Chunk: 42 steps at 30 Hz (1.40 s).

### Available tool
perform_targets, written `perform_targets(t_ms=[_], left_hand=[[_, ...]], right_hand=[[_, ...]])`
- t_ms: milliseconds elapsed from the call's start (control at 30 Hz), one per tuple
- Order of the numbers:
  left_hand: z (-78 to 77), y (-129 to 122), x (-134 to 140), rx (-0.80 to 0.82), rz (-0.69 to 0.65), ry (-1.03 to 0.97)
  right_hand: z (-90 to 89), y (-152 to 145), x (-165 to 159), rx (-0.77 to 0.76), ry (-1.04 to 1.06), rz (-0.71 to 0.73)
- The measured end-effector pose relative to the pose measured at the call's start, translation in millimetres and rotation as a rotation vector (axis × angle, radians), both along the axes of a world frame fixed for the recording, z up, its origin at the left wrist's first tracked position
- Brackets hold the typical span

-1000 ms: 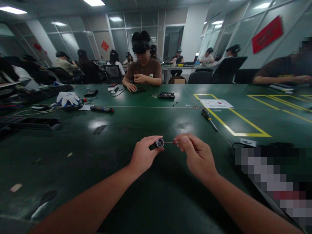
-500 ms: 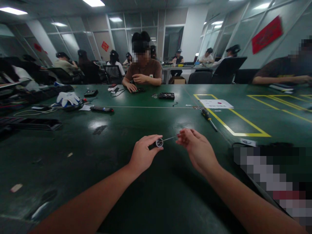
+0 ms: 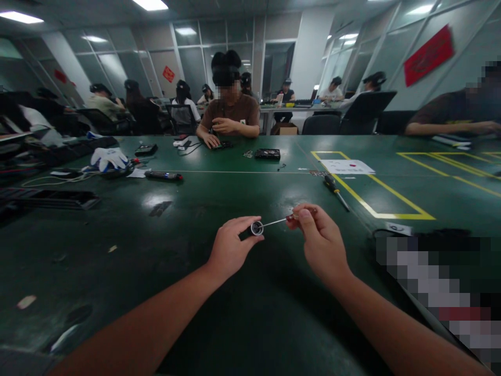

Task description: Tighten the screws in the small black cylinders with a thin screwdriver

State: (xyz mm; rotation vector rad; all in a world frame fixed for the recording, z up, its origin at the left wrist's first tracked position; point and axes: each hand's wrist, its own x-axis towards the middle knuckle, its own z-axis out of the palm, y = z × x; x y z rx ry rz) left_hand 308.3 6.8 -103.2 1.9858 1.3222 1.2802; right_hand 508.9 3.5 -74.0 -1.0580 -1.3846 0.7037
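Between the thumb and fingers of my left hand [image 3: 230, 249] sits a small dark round part with a silvery rim [image 3: 257, 228], its open end turned to the right and toward me. What kind of part it is, I cannot make out. My right hand [image 3: 323, 237] is closed around the reddish handle of a thin screwdriver [image 3: 276, 222]. The screwdriver's metal shaft points left, and its tip reaches into the rimmed opening. Both hands are held above the green table [image 3: 188, 313].
A larger screwdriver [image 3: 335, 192] with a dark and yellow handle lies beyond my right hand, beside yellow tape [image 3: 403, 215] and a white sheet [image 3: 348, 166]. Left are white gloves [image 3: 109, 159] and a dark pen-shaped tool [image 3: 163, 176]. A co-worker [image 3: 230, 109] sits opposite.
My right hand has turned and its fingers have shifted on the screwdriver, so more of the handle shows. My left hand and the round part stay almost where they were.
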Motion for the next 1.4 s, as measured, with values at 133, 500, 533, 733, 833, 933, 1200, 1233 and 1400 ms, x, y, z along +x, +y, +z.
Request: perform_targets(t_ms=[133,500,533,733,833,933,1200,1233,1400], left_hand=[[0.8,-0.1,0.2,0.005,0.008,-0.001],[-0.4,1.9,0.2,0.009,0.033,-0.019],[-0.6,1.9,-0.1,0.008,0.038,-0.017],[-1.0,2.7,-1.3,0.007,0.039,-0.019],[-1.8,2.8,-0.9,0.011,0.03,-0.026],[-2.0,2.4,-0.3,0.009,0.022,-0.013],[-2.4,2.6,-2.3,0.012,0.041,-0.024],[-2.9,2.7,-2.6,0.013,0.045,-0.022],[-4.1,3.7,-3.8,0.047,0.043,0.004]], right_hand=[[4.2,-3.7,-0.4,0.043,-0.132,-0.026],[1.2,-7.0,2.5,0.108,-0.244,0.038],[1.4,-6.9,2.3,0.105,-0.24,0.042],[2.0,-9.2,0.8,0.05,-0.199,0.088],[3.5,-11.9,-1.0,0.025,-0.141,0.162],[6.8,-13.5,-3.4,0.026,-0.132,0.143],[5.1,-7.5,-6.6,-0.064,0.093,0.053],[3.3,-6.0,-6.8,-0.071,0.108,0.058],[-4.8,7.0,-5.0,-0.192,0.306,0.077]])
